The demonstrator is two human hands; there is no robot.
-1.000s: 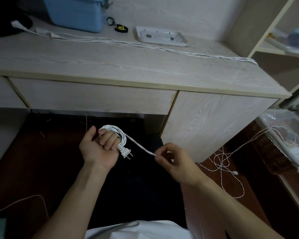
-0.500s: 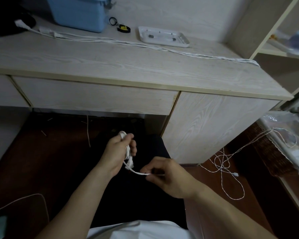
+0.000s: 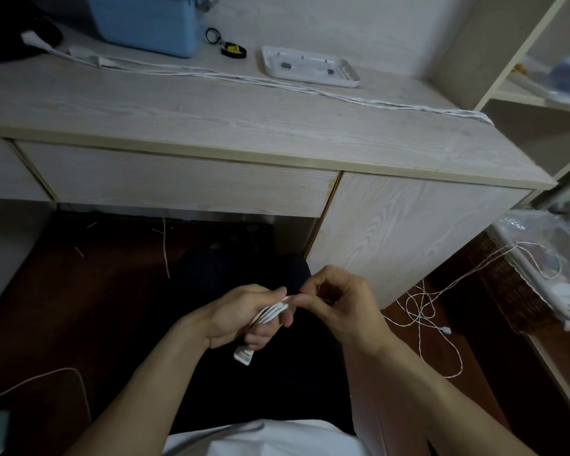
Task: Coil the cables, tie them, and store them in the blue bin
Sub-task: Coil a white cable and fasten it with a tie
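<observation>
head view, looking down over a lap in dark trousers. left hand (image 3: pixel 237 319) has its fingers curled round a small coiled white cable bundle (image 3: pixel 270 314), white plug end (image 3: pixel 243 354) sticking out below the fist. right hand (image 3: pixel 339 306) is curled in close, thumb and forefinger pinching the loose white end of the same cable right at the top of the bundle; the two hands touch there. both sit in front of a pale wood-grain desk (image 3: pixel 211 120) with a drawer front. on the desk top, far left, stands the light blue plastic bin (image 3: pixel 145 21), well apart from the hands. just beside the bin lies a small black ring with a black-and-yellow tie (image 3: pixel 227 44). a white rectangular plastic tray (image 3: pixel 310 65) sits to the right of that. a long white twisted cable (image 3: pixel 277 83) runs across the desk from a white plug near the bin to the desk's right edge. on the dark red-brown floor at right lies a loose thin white wire tangle (image 3: pixel 425 311), near a woven brown basket (image 3: pixel 507 291).
</observation>
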